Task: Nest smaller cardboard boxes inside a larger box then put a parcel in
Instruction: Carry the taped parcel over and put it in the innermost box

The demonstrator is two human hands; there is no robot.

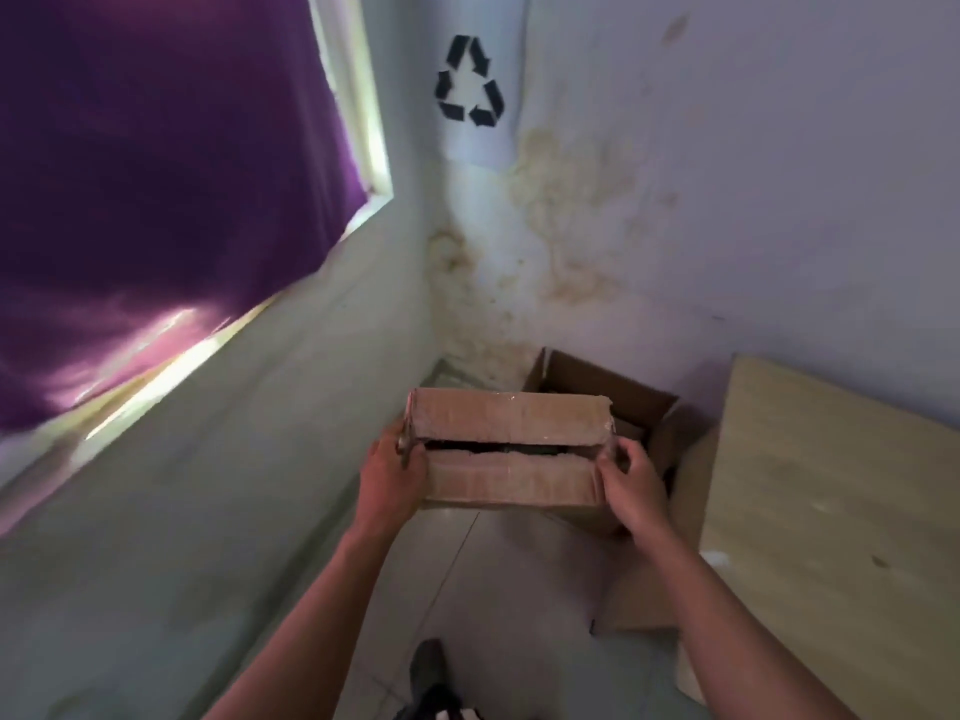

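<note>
I hold a small brown cardboard box (509, 449) in the air with both hands, its two taped top flaps nearly closed with a dark slit between them. My left hand (392, 478) grips its left end. My right hand (631, 488) grips its right end. Behind and below it, a larger open cardboard box (644, 407) stands on the floor in the room's corner, its flaps spread outward; the held box hides most of its inside.
A light wooden table top (831, 511) fills the right side, close to the large box. A purple curtain (156, 174) hangs over the window on the left wall. A recycling sign (470, 83) is on the corner wall. My foot (428, 667) is on the tiled floor.
</note>
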